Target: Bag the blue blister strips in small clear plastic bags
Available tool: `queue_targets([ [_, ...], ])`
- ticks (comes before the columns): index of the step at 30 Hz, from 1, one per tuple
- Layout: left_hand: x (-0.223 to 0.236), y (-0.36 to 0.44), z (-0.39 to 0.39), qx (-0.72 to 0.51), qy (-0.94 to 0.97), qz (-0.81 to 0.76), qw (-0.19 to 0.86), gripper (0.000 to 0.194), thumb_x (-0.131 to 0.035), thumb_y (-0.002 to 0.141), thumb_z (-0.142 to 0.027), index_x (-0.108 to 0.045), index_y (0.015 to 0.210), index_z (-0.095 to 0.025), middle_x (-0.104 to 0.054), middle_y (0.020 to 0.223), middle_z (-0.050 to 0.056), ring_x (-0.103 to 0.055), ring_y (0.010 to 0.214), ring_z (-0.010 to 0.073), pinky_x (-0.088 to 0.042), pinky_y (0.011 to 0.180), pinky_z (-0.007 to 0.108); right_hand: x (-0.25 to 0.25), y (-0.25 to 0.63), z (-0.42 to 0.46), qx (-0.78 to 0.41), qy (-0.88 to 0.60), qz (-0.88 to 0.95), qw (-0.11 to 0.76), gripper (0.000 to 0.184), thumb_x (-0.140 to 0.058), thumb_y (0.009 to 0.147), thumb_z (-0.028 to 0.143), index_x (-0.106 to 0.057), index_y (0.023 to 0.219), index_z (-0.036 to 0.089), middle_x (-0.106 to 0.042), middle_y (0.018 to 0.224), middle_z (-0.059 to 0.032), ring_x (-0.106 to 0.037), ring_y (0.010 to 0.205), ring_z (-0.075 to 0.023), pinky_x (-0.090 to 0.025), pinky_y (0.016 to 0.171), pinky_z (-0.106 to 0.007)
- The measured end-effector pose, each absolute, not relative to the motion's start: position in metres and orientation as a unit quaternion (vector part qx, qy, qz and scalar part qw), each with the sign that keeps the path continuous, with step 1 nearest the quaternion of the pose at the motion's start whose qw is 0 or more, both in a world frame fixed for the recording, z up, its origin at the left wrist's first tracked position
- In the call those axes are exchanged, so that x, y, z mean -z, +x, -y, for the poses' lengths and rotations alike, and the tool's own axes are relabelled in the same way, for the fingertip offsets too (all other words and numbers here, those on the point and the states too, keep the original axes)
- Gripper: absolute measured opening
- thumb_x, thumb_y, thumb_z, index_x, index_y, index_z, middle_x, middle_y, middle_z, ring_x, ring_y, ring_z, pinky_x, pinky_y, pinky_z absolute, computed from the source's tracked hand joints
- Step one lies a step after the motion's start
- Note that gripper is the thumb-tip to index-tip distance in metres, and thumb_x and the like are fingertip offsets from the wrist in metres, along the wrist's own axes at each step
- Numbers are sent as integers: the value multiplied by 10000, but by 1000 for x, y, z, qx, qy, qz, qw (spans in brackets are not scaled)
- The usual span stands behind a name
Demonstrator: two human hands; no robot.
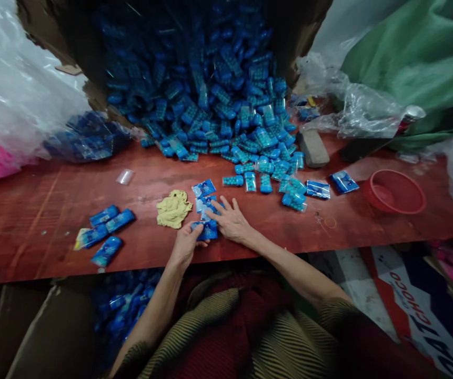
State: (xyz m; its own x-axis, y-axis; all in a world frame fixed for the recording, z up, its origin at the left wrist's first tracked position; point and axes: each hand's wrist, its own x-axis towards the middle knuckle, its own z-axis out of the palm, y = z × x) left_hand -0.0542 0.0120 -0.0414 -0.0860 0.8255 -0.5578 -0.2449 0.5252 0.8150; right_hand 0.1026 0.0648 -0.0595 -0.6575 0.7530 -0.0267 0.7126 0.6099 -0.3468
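My left hand [185, 245] pinches a small flat blue printed wrapper [209, 230] near the table's front edge, thumb on top. My right hand [234, 223] reaches in from the right with its fingers spread. Its fingertips lie over other blue wrappers [203, 188] just beyond, partly covering them; one fingertip is close to the held wrapper, and whether it touches cannot be told. Left of these wrappers rests a crumpled yellow cloth [174, 209]. Farther left lie several blue-wrapped packs [107, 251].
A torn cardboard box [62, 31] spills a heap of small blue-capped clear containers [226, 108] onto the red table [32, 226]. To the right are a grey block [313, 149], two blue packets [343, 181] and a red plastic basket [395, 192]. Clear plastic [368, 113] lies behind.
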Motion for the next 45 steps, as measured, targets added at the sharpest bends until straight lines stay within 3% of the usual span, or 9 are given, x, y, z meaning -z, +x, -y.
queue_targets([
  [4, 38, -78, -16, -482, 198, -602, 605, 420, -779, 496, -372, -558, 759, -130, -640, 572, -5, -573, 435, 105, -453, 400, 189, 68, 78, -73, -176, -389, 902, 59, 449, -408, 922, 341, -399, 1367, 280, -294, 1488, -111, -168, 1369, -388, -133, 1009, -707],
  [8, 33, -86, -17, -519, 173, -606, 577, 400, -772, 501, -319, -562, 786, -133, -623, 561, -25, -552, 408, 98, -417, 374, 183, 64, 58, -76, -227, -441, 857, 140, 410, -383, 932, 269, -446, 1336, 239, -333, 1463, -142, -211, 1364, -368, -132, 1017, -694],
  [11, 33, -81, -17, -518, 189, -602, 577, 385, -774, 496, -332, -562, 742, -126, -610, 543, -18, -542, 407, 105, -395, 355, 187, 52, 65, -72, -341, -490, 745, 298, 382, -382, 922, 252, -494, 1282, 195, -467, 1357, -130, -399, 1275, -256, -292, 1051, -501],
  [13, 33, -75, -19, -513, 212, -595, 581, 375, -781, 490, -332, -570, 721, -125, -602, 538, -21, -520, 403, 95, -381, 348, 185, 45, 75, -67, -449, -484, 655, 368, 396, -461, 876, 310, -517, 1239, 162, -593, 1178, -106, -548, 1088, -194, -426, 943, -357],
  [17, 32, -63, -27, -501, 261, -570, 596, 350, -787, 503, -315, -596, 725, -123, -610, 571, -18, -514, 433, 84, -392, 368, 179, 43, 88, -56, -604, -439, 570, 342, 243, -587, 739, 370, -635, 845, 157, -616, 716, 19, -553, 658, -115, -463, 642, -233],
  [19, 30, -56, -29, -516, 253, -552, 605, 375, -790, 505, -320, -601, 764, -127, -616, 596, -19, -522, 446, 86, -404, 378, 183, 46, 88, -52, -603, -471, 531, 363, 225, -582, 718, 375, -565, 640, 165, -528, 576, 52, -461, 543, -86, -403, 541, -202],
  [21, 29, -49, -28, -524, 230, -525, 629, 401, -793, 506, -337, -593, 784, -129, -617, 601, -18, -523, 440, 86, -410, 386, 191, 50, 86, -50, -585, -501, 501, 396, 247, -582, 705, 374, -507, 580, 175, -477, 525, 63, -409, 504, -77, -358, 495, -194],
  [29, 38, -27, -17, -570, 179, -553, 581, 380, -790, 485, -338, -590, 722, -118, -613, 572, -23, -495, 406, 64, -394, 397, 186, 60, 74, -33, -568, -526, 469, 424, 230, -533, 760, 400, -522, 674, 188, -549, 603, 45, -496, 542, -103, -415, 520, -213],
  [45, 32, -16, -25, -556, 124, -518, 638, 374, -797, 467, -333, -504, 615, -152, -461, 417, -79, -414, 351, 54, -301, 353, 181, 55, 70, -26, -490, -558, 490, 458, 313, -450, 843, 444, -413, 638, 210, -487, 537, 56, -480, 518, -94, -395, 504, -197],
])
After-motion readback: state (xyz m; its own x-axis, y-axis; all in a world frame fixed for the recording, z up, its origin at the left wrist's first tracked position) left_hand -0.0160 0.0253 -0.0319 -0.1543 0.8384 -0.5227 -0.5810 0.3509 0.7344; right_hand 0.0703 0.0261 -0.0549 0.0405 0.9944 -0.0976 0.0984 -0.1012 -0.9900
